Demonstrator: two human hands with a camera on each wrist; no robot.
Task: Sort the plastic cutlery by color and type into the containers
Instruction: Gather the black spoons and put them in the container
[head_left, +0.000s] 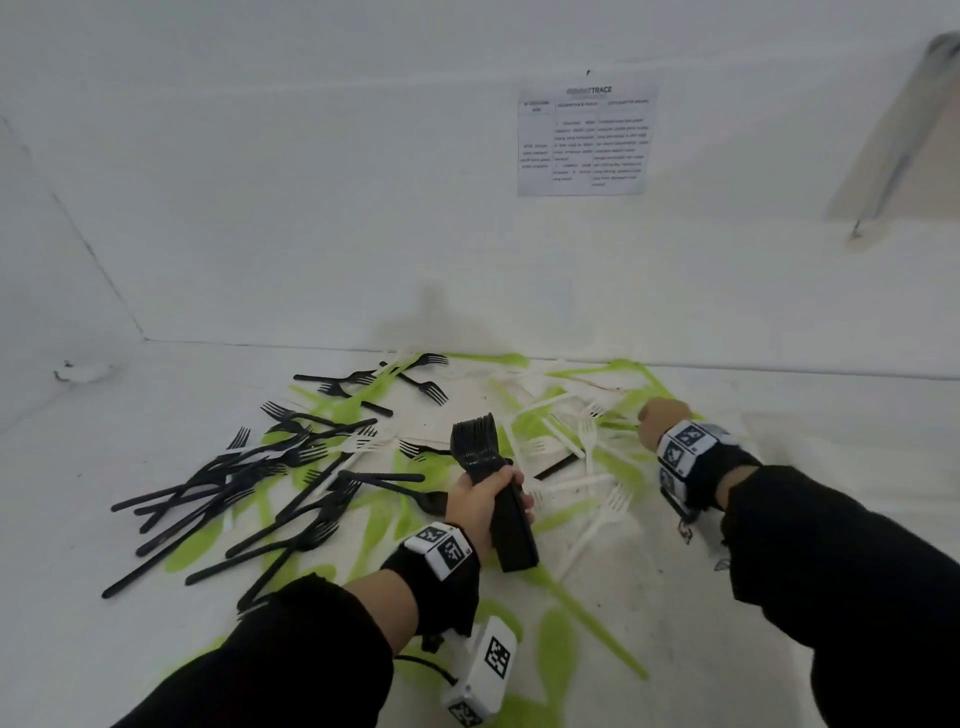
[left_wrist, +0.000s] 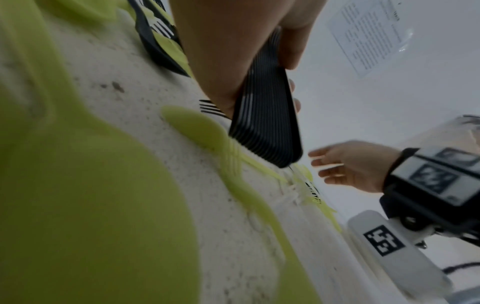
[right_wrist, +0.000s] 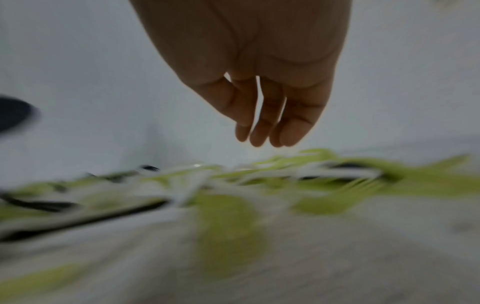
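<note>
Head view is showing a neat stack of black forks (head_left: 491, 478), all pressed tight together, with the prongs pointing up and away and the handles pointing down toward the person. The left hand (head_left: 480, 501) is wrapping its fingers and thumb around the middle of the stack and is holding it up above the white table (head_left: 78, 519). From the left wrist view the stack (left_wrist: 267, 115) is looking like many thin black strips lying side by side, with the fingertips (left_wrist: 294, 102) peeking around its edge. The right hand (head_left: 657, 418) is reaching out over the far right part of the mess, with nothing in it. In the right wrist view its fingers (right_wrist: 262, 115) are hanging down loose and nearly straight, just above the pile and not touching it. Loose black forks (head_left: 249, 483) are lying all over the left side of the table. White forks (head_left: 592, 467) are lying mostly on the right, under and near the right hand. Green cutlery (head_left: 587, 613) is spreading under and between everything. A printed paper sheet (head_left: 584, 140) is sticking on the white wall behind the table.
</note>
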